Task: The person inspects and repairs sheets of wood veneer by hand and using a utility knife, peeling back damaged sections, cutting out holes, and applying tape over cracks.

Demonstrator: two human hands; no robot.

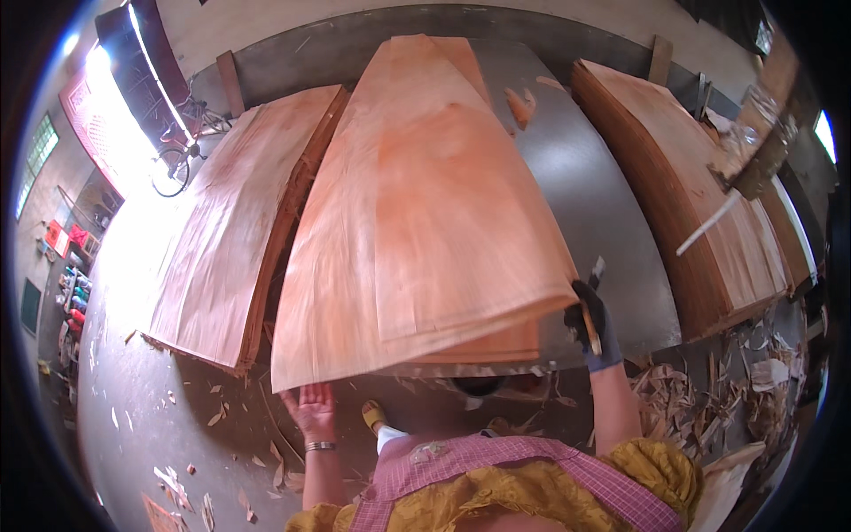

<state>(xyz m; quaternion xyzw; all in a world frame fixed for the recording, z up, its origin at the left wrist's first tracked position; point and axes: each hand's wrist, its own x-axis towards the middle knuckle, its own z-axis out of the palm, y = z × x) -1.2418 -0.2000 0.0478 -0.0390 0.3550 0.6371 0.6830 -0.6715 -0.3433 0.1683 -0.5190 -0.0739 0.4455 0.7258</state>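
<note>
A broad, thin sheet of reddish wood veneer (pixel 452 222) stretches away from me over the metal-topped table, its near edge raised. My right hand (pixel 596 324), in a dark glove, is closed at the sheet's near right corner. The same hand holds a slim tool with a wooden handle (pixel 590 330) and a greyish upper end; its exact kind is unclear. My bare left hand (pixel 312 413) is palm up at the near left corner, fingers stretched out with their tips partly hidden under the edge. More veneer (pixel 483 344) lies beneath the raised sheet.
Stacks of veneer flank the table, one on the left (pixel 222 213) and a thicker one on the right (pixel 683 186). A torn veneer piece (pixel 521 108) rests on the metal top (pixel 612 213). Scraps (pixel 683 408) litter the floor. A bicycle (pixel 177 164) stands far left.
</note>
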